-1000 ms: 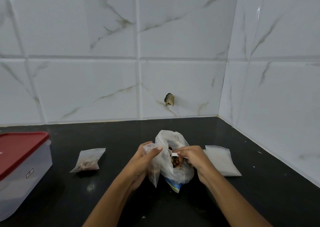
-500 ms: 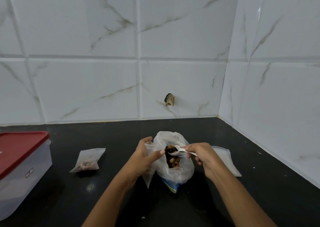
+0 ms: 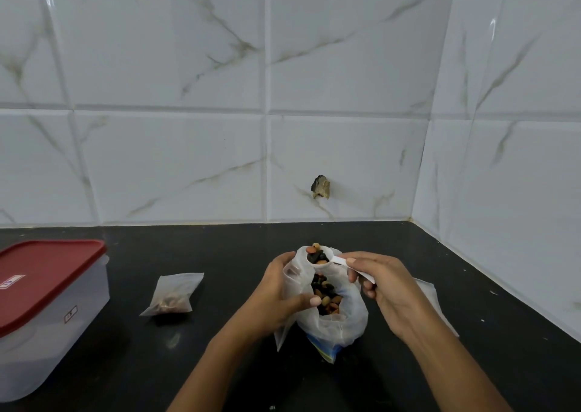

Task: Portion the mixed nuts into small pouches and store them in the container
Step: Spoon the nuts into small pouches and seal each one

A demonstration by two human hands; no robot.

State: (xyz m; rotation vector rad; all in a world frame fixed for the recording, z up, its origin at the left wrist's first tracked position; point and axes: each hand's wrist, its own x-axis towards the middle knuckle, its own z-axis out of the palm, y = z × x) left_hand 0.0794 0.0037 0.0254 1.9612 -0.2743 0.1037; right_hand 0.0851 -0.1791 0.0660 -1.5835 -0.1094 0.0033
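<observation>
**Spoonful of nuts lifted over the open bag**

Two bare forearms reach in from the lower edge onto the black countertop (image 3: 408,254). The left hand (image 3: 276,298) is closed on two things at once: the rim of the one white plastic bag of mixed nuts (image 3: 342,320), and an empty small clear pouch (image 3: 284,333) whose lower corner hangs below the palm beside the bag. The bag stands on the counter between the hands, its mouth open, brown and dark nuts showing inside; a blue-and-green printed patch shows at its base.

The right hand (image 3: 383,282) pinches the handle of one white plastic spoon (image 3: 338,260) between thumb and fingers. The spoon's bowl is heaped with nuts and sits level with the bag's upper rim, just above the opening, close to the left hand's fingertips.

Under the right wrist lies a flat stack of empty pouches (image 3: 429,292), partly hidden, so their number cannot be told.

To the left, well apart from the hands, one filled pouch (image 3: 173,295) lies on the counter with nuts gathered at its near end. Farther left, one translucent container (image 3: 53,326) with a red lid (image 3: 47,273) on it stands at the frame edge.

Behind everything rise white marble-veined wall tiles (image 3: 188,160), with one chipped hole (image 3: 320,187) low in the back wall.
</observation>
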